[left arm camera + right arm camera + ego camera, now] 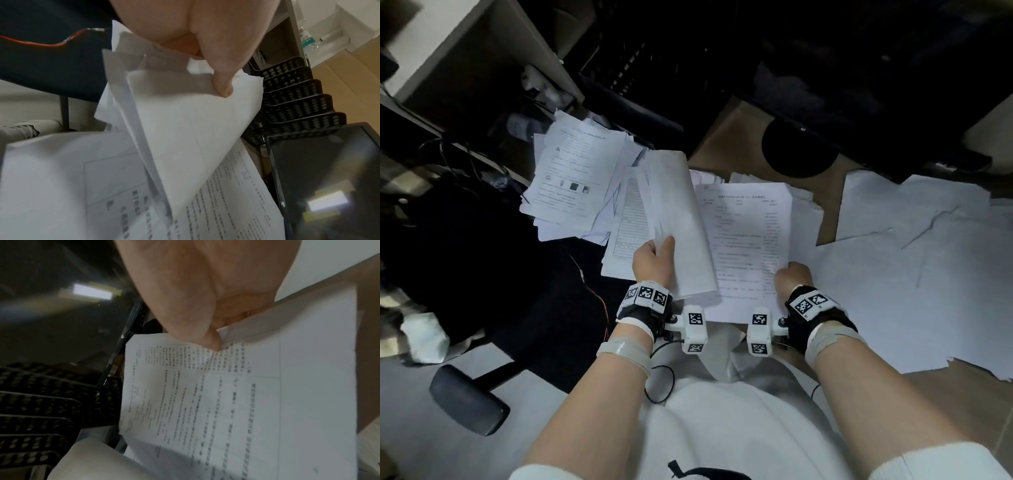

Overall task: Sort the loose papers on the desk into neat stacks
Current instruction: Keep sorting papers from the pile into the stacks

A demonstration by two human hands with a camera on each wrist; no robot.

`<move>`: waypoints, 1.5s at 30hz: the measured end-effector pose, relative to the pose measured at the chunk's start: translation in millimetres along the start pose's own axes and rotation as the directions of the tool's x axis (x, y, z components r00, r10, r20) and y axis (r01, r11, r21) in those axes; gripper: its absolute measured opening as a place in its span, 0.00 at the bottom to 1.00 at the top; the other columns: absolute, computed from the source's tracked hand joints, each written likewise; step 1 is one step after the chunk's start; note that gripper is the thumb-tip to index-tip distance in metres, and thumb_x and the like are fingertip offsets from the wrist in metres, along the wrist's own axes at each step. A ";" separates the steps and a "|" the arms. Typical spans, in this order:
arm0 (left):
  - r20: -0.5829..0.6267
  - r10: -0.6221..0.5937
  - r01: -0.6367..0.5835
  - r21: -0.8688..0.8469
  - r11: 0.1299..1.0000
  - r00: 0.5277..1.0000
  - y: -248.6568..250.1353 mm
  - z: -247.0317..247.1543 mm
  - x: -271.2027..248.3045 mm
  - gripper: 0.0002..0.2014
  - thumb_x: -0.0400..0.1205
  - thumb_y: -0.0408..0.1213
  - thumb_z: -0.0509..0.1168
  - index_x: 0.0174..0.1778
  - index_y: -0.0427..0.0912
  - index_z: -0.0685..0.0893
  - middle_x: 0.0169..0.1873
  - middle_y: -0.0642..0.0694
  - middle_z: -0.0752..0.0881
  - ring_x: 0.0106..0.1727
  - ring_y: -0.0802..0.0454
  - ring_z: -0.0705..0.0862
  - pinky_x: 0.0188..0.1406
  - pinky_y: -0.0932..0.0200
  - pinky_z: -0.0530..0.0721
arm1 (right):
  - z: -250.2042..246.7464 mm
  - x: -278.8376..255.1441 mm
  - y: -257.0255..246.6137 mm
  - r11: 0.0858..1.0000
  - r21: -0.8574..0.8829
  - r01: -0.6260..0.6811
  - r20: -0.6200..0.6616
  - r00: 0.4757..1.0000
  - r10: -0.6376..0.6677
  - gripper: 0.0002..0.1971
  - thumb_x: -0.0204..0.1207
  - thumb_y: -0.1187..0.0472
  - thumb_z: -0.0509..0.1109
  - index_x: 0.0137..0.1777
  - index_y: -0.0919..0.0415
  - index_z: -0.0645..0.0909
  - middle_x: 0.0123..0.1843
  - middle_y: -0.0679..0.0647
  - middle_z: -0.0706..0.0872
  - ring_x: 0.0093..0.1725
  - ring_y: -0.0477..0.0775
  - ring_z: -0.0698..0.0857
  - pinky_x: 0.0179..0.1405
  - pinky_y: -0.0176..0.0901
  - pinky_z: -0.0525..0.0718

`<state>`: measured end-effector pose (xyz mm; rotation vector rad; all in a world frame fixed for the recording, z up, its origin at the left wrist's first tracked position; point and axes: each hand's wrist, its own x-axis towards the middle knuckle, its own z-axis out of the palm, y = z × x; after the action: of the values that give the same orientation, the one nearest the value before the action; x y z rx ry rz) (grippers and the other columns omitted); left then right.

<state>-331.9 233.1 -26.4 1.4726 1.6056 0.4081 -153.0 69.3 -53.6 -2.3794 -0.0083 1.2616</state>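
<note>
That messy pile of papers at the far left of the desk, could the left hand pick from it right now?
Probably not yet. The left hand already grips a curled bundle of sheets, so its fingers are taken. The messy pile lies uncovered just beyond it.

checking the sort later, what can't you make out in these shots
- Text on the printed sheet held by the right hand: too small in head view, blurred in right wrist view.
- Left hand fingers under the blank sheets: hidden by paper.
- Sheet count in that bundle: edges blurred, left wrist view.
</note>
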 end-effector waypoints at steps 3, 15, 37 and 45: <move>-0.030 -0.020 0.020 -0.028 0.999 0.999 -7.7 -19.3 7.3 0.23 0.80 0.51 0.67 0.31 0.34 0.74 0.27 0.43 0.74 0.29 0.48 0.71 0.31 0.55 0.70 | 13.9 -7.2 -22.3 0.997 0.022 0.081 0.072 0.994 -0.082 0.11 0.83 0.68 0.57 0.42 0.69 0.79 0.47 0.63 0.82 0.47 0.62 0.80 0.46 0.44 0.75; -0.095 -0.035 0.016 -0.189 0.982 0.995 -15.0 -116.3 81.6 0.12 0.85 0.41 0.68 0.38 0.39 0.83 0.33 0.52 0.85 0.33 0.60 0.82 0.33 0.67 0.78 | 102.7 -19.4 -152.4 0.962 0.081 0.260 0.112 0.957 -0.268 0.08 0.78 0.71 0.65 0.40 0.61 0.82 0.39 0.53 0.85 0.45 0.57 0.82 0.44 0.42 0.76; 0.071 -0.129 0.142 -0.223 0.964 0.989 -42.8 -226.2 222.4 0.11 0.74 0.42 0.79 0.50 0.43 0.90 0.43 0.51 0.93 0.45 0.55 0.92 0.50 0.54 0.91 | 261.8 -13.2 -297.1 0.923 0.328 0.201 0.317 0.897 -0.308 0.43 0.74 0.45 0.74 0.84 0.60 0.61 0.74 0.55 0.77 0.69 0.53 0.80 0.74 0.55 0.76; 0.184 0.000 0.064 -0.343 0.937 0.983 -0.4 -165.1 175.1 0.06 0.82 0.39 0.73 0.46 0.41 0.88 0.39 0.50 0.92 0.38 0.57 0.89 0.42 0.59 0.87 | 178.9 -42.5 -266.2 0.840 0.442 0.315 0.300 0.831 -0.469 0.10 0.76 0.63 0.77 0.57 0.56 0.87 0.47 0.53 0.93 0.44 0.50 0.91 0.55 0.48 0.87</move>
<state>-441.6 446.0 -3.3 1.1762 1.3314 0.4962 -266.1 368.4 -4.1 -1.6487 -0.3453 1.3654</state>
